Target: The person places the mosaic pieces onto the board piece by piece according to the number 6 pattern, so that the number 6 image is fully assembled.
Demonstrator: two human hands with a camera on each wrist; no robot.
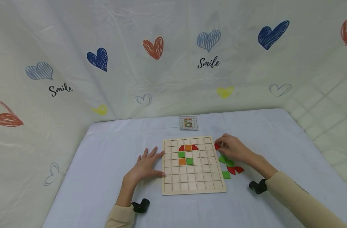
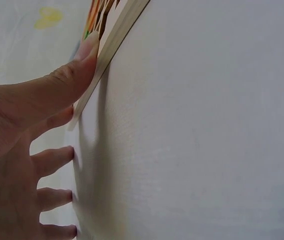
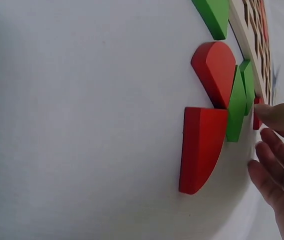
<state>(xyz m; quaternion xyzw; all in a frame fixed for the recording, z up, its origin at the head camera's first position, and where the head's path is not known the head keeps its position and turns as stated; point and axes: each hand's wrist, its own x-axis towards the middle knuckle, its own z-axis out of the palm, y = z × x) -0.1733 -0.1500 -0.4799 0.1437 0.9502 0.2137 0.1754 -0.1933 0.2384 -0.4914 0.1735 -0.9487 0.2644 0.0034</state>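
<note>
A wooden grid board lies flat on the white cloth. Red quarter-round, orange square and green square tiles fill several cells in its upper left part. My left hand is spread at the board's left side; its thumb and index finger touch the edge. Beyond the board's right edge, my right hand pinches a red quarter-round tile between thumb and fingers. The thumb partly hides this red tile in the right wrist view.
Loose green tiles and two red quarter-round tiles lie right of the board, below my right hand. Behind the board is a small card printed with a coloured grid pattern. A white curtain with hearts hangs behind the table.
</note>
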